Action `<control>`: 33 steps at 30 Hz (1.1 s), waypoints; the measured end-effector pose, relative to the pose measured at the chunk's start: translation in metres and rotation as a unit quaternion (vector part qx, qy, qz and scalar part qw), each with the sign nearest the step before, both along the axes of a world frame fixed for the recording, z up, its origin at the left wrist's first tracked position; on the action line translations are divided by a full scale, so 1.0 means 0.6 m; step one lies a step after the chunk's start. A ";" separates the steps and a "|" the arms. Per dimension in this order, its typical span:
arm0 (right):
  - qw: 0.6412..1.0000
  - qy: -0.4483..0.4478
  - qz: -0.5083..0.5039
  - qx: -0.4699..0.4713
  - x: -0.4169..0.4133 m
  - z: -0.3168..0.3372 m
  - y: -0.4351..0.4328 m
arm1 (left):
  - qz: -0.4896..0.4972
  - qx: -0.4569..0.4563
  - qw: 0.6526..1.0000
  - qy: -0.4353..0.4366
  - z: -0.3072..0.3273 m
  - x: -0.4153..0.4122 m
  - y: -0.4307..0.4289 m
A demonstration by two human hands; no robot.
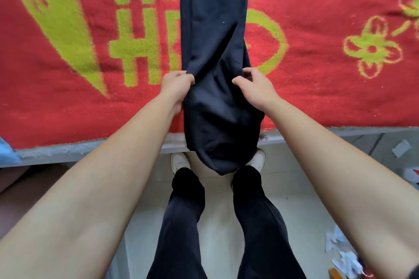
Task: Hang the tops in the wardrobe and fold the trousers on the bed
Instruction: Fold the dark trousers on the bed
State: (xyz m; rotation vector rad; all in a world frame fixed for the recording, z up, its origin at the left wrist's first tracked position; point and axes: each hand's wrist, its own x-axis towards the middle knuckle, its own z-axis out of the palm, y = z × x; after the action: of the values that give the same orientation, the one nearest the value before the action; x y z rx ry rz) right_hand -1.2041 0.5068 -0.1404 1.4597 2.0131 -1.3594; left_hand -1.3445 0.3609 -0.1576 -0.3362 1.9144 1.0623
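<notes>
Folding is in hand. Left hand has its fingers clamped on the left edge of the dark trousers, stretched up the middle of the frame on the red blanket, lower end hanging off the bed. Right hand pinches the right edge. Next, likely: carry this end upward, edges level.

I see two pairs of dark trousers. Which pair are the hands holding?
The dark navy trousers stretched across the red blanket: left hand and right hand pinch its edges. The black pair is worn on the legs.
</notes>
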 end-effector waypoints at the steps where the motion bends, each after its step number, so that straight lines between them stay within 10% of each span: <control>1: 1.000 0.007 -0.016 -0.010 -0.011 0.001 0.008 | 0.014 0.006 1.000 -0.012 0.005 -0.007 0.008; 8: 0.996 0.035 -0.076 0.032 -0.069 -0.009 0.036 | 0.126 0.036 0.991 0.018 -0.003 -0.049 0.062; 14: 0.997 -0.058 -0.003 0.059 -0.088 -0.056 0.081 | -0.051 -0.115 0.985 0.122 -0.023 -0.083 0.074; 24: 0.923 0.158 -0.226 -0.266 -0.221 -0.050 0.210 | 0.049 -0.023 0.996 0.071 -0.020 -0.207 0.233; 33: 0.998 0.060 0.017 0.023 -0.319 -0.072 0.282 | 0.092 -0.049 0.981 0.162 -0.044 -0.276 0.285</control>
State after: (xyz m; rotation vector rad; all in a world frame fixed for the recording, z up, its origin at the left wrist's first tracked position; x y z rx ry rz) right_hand -1.3954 0.6762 -0.1834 1.3858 2.1466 -1.4261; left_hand -1.5102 0.5320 -0.1837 -0.4225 2.2660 1.2034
